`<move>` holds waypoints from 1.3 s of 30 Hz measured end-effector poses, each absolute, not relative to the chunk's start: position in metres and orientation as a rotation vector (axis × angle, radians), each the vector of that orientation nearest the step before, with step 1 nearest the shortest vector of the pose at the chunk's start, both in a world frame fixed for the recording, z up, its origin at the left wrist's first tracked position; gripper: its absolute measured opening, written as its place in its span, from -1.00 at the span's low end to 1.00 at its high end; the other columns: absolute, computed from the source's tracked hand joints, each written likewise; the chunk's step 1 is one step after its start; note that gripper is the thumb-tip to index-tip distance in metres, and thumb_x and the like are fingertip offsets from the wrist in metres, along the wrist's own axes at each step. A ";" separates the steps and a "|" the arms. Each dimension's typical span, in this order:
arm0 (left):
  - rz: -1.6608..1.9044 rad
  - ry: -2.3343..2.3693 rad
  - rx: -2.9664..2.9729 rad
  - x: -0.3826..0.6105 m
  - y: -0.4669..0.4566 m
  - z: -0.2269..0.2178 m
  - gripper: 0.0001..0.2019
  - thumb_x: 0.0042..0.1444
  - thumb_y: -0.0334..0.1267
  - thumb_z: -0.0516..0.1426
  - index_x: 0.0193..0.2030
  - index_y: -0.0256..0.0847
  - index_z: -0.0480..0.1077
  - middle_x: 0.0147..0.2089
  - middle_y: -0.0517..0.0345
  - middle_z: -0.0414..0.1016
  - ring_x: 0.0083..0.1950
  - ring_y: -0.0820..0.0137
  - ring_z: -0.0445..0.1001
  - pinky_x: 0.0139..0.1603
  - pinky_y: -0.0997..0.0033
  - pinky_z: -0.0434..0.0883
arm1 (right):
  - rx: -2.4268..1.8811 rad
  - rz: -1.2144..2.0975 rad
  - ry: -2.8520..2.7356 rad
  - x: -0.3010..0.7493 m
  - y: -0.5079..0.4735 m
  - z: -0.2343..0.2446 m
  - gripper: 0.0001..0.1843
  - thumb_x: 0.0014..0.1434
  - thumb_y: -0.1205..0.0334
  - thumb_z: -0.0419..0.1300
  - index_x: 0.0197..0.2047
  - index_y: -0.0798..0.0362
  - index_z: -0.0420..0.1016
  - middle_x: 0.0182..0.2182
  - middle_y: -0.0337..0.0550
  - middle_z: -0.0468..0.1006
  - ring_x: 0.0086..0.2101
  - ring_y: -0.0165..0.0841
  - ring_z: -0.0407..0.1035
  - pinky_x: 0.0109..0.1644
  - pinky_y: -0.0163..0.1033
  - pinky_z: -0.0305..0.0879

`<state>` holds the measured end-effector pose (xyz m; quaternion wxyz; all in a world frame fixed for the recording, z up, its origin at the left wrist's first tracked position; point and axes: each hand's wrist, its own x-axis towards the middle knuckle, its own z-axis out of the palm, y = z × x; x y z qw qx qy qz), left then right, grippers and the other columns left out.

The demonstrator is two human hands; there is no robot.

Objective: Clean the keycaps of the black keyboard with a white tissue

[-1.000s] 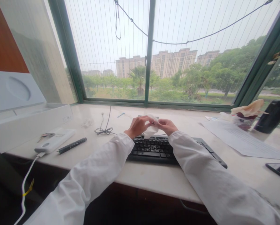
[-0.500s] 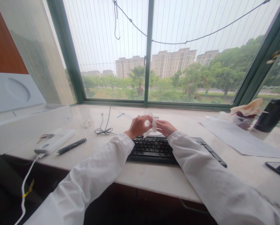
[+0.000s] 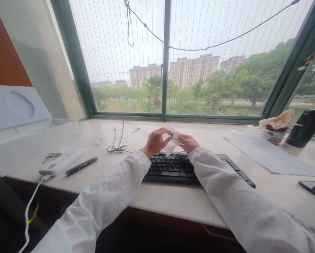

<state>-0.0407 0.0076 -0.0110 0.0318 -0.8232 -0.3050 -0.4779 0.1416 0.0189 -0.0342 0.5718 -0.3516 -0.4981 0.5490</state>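
Observation:
Both my hands are raised just above the far edge of a black keyboard (image 3: 178,168) on a pale stone desk (image 3: 173,200). My left hand (image 3: 155,141) and my right hand (image 3: 188,142) pinch a small white tissue (image 3: 174,139) between their fingertips. The tissue looks crumpled and partly hangs down between the hands. White sleeves cover both my arms.
To the left lie a white power bank (image 3: 61,161) with a cable, a black pen (image 3: 81,166), a coiled thin wire (image 3: 117,147) and an open white box (image 3: 28,140). On the right are paper sheets (image 3: 273,156), a black cup (image 3: 306,128), a phone (image 3: 314,189).
The hands stay together over the keyboard and keep working the tissue; it has been gathered smaller between the fingertips. The view has tilted slightly.

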 end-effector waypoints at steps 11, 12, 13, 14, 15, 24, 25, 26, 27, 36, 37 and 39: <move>-1.456 -0.907 -2.507 -0.040 0.003 -0.014 -0.78 0.24 -0.09 0.12 -0.20 -0.12 0.53 -0.12 0.17 0.54 -0.40 0.55 0.44 -0.33 0.54 0.36 | -0.942 1.423 -1.197 0.139 0.017 -0.037 -0.73 -0.08 0.04 0.40 -0.29 -0.06 0.61 -0.38 -0.13 0.61 -0.34 -0.30 0.44 -0.28 -0.22 0.35; -1.459 -0.913 -2.488 -0.040 0.003 -0.014 -0.78 0.23 -0.07 0.12 -0.21 -0.11 0.54 -0.11 0.16 0.54 -0.38 0.54 0.45 -0.33 0.54 0.36 | -0.926 1.403 -1.225 0.140 0.017 -0.037 -0.70 -0.08 0.02 0.40 -0.26 -0.06 0.61 -0.38 -0.13 0.61 -0.33 -0.29 0.45 -0.26 -0.20 0.35; -1.457 -0.920 -2.469 -0.041 0.003 -0.014 -0.77 0.23 -0.06 0.12 -0.21 -0.11 0.54 -0.11 0.16 0.55 -0.36 0.53 0.47 -0.34 0.53 0.36 | -0.911 1.378 -1.242 0.141 0.017 -0.037 -0.66 -0.09 0.01 0.40 -0.23 -0.05 0.61 -0.38 -0.13 0.61 -0.32 -0.28 0.45 -0.24 -0.18 0.35; -1.450 -0.923 -2.453 -0.041 0.003 -0.015 -0.77 0.22 -0.06 0.13 -0.21 -0.09 0.55 -0.10 0.16 0.55 -0.33 0.51 0.49 -0.34 0.53 0.36 | -0.899 1.354 -1.251 0.141 0.018 -0.037 -0.63 -0.10 0.00 0.41 -0.21 -0.05 0.61 -0.39 -0.13 0.61 -0.31 -0.27 0.45 -0.22 -0.17 0.35; -1.440 -0.922 -2.440 -0.041 0.003 -0.015 -0.78 0.22 -0.06 0.13 -0.21 -0.08 0.56 -0.10 0.17 0.56 -0.31 0.51 0.50 -0.34 0.53 0.35 | -0.894 1.335 -1.253 0.142 0.019 -0.037 -0.61 -0.11 -0.01 0.41 -0.19 -0.05 0.61 -0.39 -0.13 0.61 -0.30 -0.26 0.45 -0.20 -0.17 0.34; -1.437 -0.952 -2.349 -0.041 0.005 -0.019 -0.77 0.20 -0.03 0.15 -0.16 -0.02 0.58 -0.16 0.21 0.62 -0.18 0.43 0.57 -0.29 0.50 0.35 | -0.934 1.266 -1.162 0.136 0.022 -0.038 -0.55 -0.16 -0.03 0.43 -0.22 0.06 0.63 -0.40 -0.07 0.61 -0.29 -0.21 0.47 -0.21 -0.15 0.35; -1.441 -0.971 -2.337 -0.041 0.005 -0.019 -0.77 0.20 -0.03 0.15 -0.15 -0.02 0.58 -0.16 0.21 0.63 -0.19 0.42 0.58 -0.29 0.49 0.36 | -0.926 1.266 -1.162 0.135 0.022 -0.037 -0.52 -0.19 -0.04 0.44 -0.22 0.08 0.63 -0.40 -0.06 0.61 -0.31 -0.21 0.47 -0.22 -0.15 0.35; -1.446 -0.986 -2.329 -0.041 0.004 -0.018 -0.76 0.19 -0.02 0.15 -0.15 -0.03 0.58 -0.16 0.21 0.63 -0.19 0.41 0.58 -0.29 0.48 0.36 | -0.915 1.266 -1.168 0.135 0.021 -0.037 -0.49 -0.21 -0.05 0.45 -0.22 0.10 0.63 -0.40 -0.05 0.61 -0.32 -0.21 0.47 -0.23 -0.16 0.35; -1.453 -0.997 -2.327 -0.040 0.004 -0.017 -0.77 0.19 -0.03 0.16 -0.16 -0.03 0.58 -0.16 0.21 0.63 -0.20 0.41 0.58 -0.28 0.48 0.36 | -0.903 1.265 -1.175 0.134 0.019 -0.036 -0.47 -0.23 -0.06 0.46 -0.23 0.11 0.63 -0.40 -0.04 0.62 -0.33 -0.21 0.47 -0.25 -0.16 0.34; -1.403 -1.049 -2.408 -0.040 0.007 -0.017 -0.88 0.13 -0.21 0.21 -0.20 -0.03 0.55 -0.19 0.32 0.64 -0.16 0.37 0.59 -0.16 0.44 0.42 | -0.862 1.179 -1.209 0.136 0.016 -0.034 -0.43 -0.30 -0.05 0.50 -0.22 0.10 0.65 -0.32 -0.07 0.65 -0.33 -0.26 0.48 -0.25 -0.21 0.35; -1.386 -1.056 -2.402 -0.039 0.007 -0.017 -0.89 0.13 -0.20 0.21 -0.21 -0.03 0.55 -0.20 0.31 0.64 -0.17 0.37 0.60 -0.19 0.44 0.41 | -0.880 1.147 -1.214 0.137 0.017 -0.035 -0.45 -0.29 -0.07 0.49 -0.24 0.09 0.65 -0.34 -0.09 0.65 -0.33 -0.25 0.49 -0.24 -0.21 0.36; -1.357 -1.062 -2.387 -0.038 0.006 -0.017 -0.89 0.14 -0.15 0.20 -0.24 -0.03 0.56 -0.21 0.29 0.64 -0.19 0.36 0.60 -0.23 0.44 0.40 | -0.931 1.083 -1.226 0.139 0.020 -0.037 -0.48 -0.25 -0.11 0.46 -0.27 0.08 0.66 -0.38 -0.11 0.65 -0.35 -0.25 0.49 -0.26 -0.20 0.36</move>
